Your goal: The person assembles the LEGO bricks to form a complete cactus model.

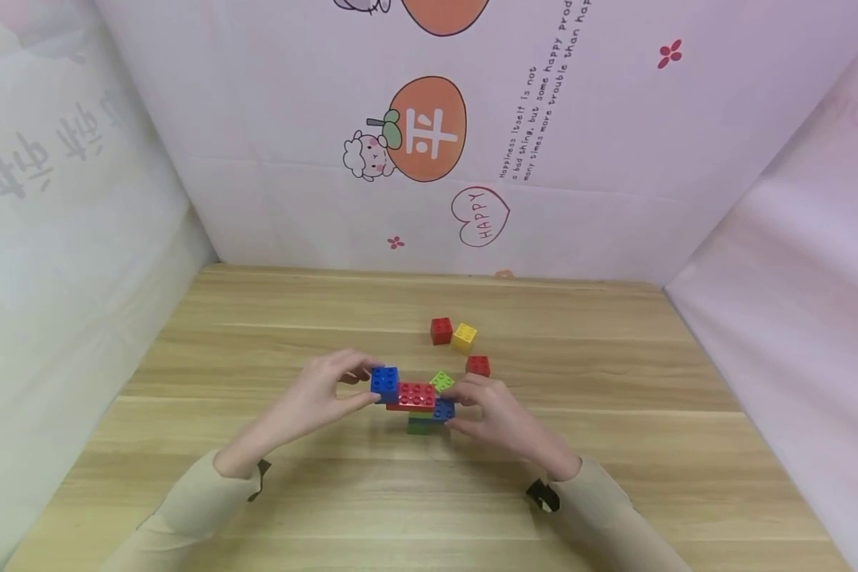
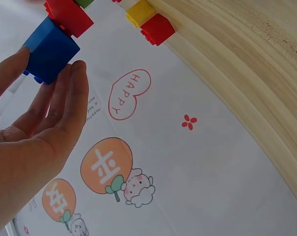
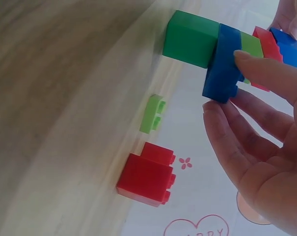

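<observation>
A stepped stack of toy building bricks stands near the middle of the table. At its bottom is a dark green brick (image 3: 190,39), under a flat blue brick (image 3: 221,66). Above these come a thin light green brick (image 3: 252,45) and a long red brick (image 1: 416,395) that juts out to the left. A square blue brick (image 1: 384,383) sits at the red brick's left end, pinched between the thumb and fingers of my left hand (image 1: 327,389). My right hand (image 1: 496,409) grips the flat blue brick by its right end, thumb on the near side.
Just behind the stack lies a loose light green brick (image 1: 441,381). Farther back on the wooden table (image 1: 293,318) are a red brick (image 1: 441,330), a yellow brick (image 1: 465,337) and another red brick (image 1: 478,365). White printed cloth (image 1: 293,199) walls the back and sides.
</observation>
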Motion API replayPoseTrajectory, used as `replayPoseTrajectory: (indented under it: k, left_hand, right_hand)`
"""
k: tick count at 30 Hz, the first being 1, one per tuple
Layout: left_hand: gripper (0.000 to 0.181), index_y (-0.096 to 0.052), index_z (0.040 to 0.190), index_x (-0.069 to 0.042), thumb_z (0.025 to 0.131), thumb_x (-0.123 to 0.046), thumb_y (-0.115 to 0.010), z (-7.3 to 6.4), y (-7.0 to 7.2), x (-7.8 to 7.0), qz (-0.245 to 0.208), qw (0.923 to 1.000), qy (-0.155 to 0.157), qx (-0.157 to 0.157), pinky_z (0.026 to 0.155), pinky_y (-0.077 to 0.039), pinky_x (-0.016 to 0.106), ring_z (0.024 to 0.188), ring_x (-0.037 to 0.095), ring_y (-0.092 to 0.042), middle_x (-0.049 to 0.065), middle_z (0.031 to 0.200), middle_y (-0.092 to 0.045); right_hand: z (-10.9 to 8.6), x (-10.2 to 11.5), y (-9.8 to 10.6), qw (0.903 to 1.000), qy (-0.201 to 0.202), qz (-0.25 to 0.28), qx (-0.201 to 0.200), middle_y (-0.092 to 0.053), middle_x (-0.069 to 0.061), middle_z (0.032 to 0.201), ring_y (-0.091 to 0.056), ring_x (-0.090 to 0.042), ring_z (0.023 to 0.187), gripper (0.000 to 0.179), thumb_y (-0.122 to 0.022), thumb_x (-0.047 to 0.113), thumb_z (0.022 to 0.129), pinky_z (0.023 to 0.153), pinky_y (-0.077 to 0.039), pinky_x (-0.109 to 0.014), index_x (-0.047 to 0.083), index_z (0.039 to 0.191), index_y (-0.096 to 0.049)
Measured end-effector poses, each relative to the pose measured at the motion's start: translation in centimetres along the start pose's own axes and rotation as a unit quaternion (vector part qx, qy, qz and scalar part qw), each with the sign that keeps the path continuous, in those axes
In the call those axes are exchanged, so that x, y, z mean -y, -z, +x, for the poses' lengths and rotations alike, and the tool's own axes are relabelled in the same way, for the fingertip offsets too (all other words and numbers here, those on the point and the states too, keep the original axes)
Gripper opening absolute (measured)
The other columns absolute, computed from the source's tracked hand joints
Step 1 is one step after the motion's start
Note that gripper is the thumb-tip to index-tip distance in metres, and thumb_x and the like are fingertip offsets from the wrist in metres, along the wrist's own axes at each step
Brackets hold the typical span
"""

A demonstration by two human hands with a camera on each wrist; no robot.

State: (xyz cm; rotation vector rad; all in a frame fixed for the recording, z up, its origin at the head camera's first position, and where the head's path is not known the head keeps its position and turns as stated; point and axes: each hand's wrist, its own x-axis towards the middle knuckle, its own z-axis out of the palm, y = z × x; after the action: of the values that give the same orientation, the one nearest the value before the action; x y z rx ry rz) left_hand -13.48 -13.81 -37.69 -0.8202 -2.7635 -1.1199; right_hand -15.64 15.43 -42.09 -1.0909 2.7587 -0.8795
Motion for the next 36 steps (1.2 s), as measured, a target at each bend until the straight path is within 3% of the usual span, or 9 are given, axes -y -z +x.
replayPoseTrajectory:
  k: [9, 13, 27, 36]
  left_hand:
    - [0.037, -0.065, 0.123, -0.005, 0.088, -0.017, -0.074, 0.2, 0.0, 0.0, 0.004, 1.0, 0.003, 0.004, 0.082, -0.061, 0.034, 0.094, 0.022, -0.071, 0.011, 0.114, -0.073]
    - [0.037, -0.065, 0.123, -0.004, 0.089, -0.018, -0.074, 0.3, -0.1, 0.0, 0.002, 1.0, 0.0, 0.008, 0.081, -0.062, 0.033, 0.094, 0.022, -0.072, 0.011, 0.113, -0.074]
    - [0.037, -0.066, 0.122, -0.005, 0.088, -0.016, -0.075, 0.1, -0.1, 0.0, -0.004, 1.0, -0.002, 0.002, 0.08, -0.062, 0.032, 0.092, 0.022, -0.072, 0.011, 0.112, -0.074]
    - [0.038, -0.069, 0.119, -0.002, 0.083, -0.011, -0.078, 0.2, -0.2, 0.4, 0.007, 0.9995, -0.028, -0.008, 0.079, -0.062, 0.03, 0.09, 0.024, -0.073, 0.013, 0.109, -0.075]
  right_hand:
    - [1.0, 1.2, 0.6, 0.9995, 0.01, 0.019, -0.021, -0.071, -0.009, 0.114, -0.071, -0.019, 0.099, 0.036, -0.076, 0.027, 0.087, 0.085, -0.062, -0.037, 0.011, 0.119, -0.069]
    - [1.3, 1.8, 0.7, 0.9993, 0.008, 0.021, -0.028, -0.071, -0.006, 0.114, -0.071, -0.017, 0.099, 0.039, -0.075, 0.03, 0.088, 0.085, -0.061, -0.032, 0.01, 0.12, -0.068]
    - [1.6, 2.1, 0.5, 0.9988, 0.016, 0.025, -0.038, -0.072, -0.003, 0.111, -0.07, -0.014, 0.096, 0.034, -0.074, 0.023, 0.089, 0.084, -0.061, -0.032, 0.011, 0.12, -0.069]
    - [1.6, 1.8, 0.3, 0.998, 0.007, 0.048, -0.04, -0.071, -0.003, 0.111, -0.071, -0.014, 0.097, 0.031, -0.075, 0.022, 0.089, 0.084, -0.061, -0.027, 0.011, 0.117, -0.068]
